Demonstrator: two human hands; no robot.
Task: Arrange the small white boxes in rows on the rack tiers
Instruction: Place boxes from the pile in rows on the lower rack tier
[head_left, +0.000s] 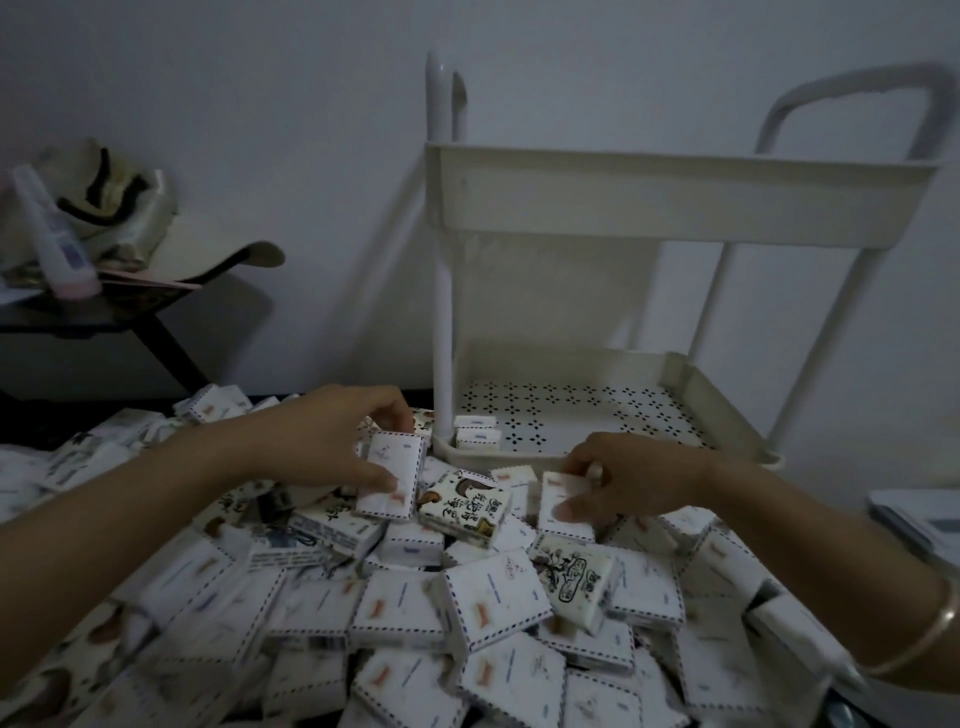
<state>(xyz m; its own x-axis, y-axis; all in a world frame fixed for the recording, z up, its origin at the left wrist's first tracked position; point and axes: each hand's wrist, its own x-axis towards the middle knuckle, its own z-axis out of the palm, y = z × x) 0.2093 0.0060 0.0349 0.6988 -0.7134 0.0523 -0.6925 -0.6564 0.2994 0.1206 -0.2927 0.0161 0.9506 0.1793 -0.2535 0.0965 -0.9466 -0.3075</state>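
The left hand (332, 441) is reaching forward, thumb and curled fingers pinching a small white dashed-border box (395, 467) above the heap of matching boxes (405, 613). The right hand (634, 480) is gripping a second white box (563, 514) beside the white rack (675, 208). Two boxes (477, 436) are lying on its perforated lower tier (571, 410). One cartoon-printed box (465, 506) is showing black Chinese characters.

Heap of small white boxes (395, 613) was piled on a dark surface (26, 428); two boxes (477, 439) were set in the near-left corner of the rack's perforated lower tier (597, 410).
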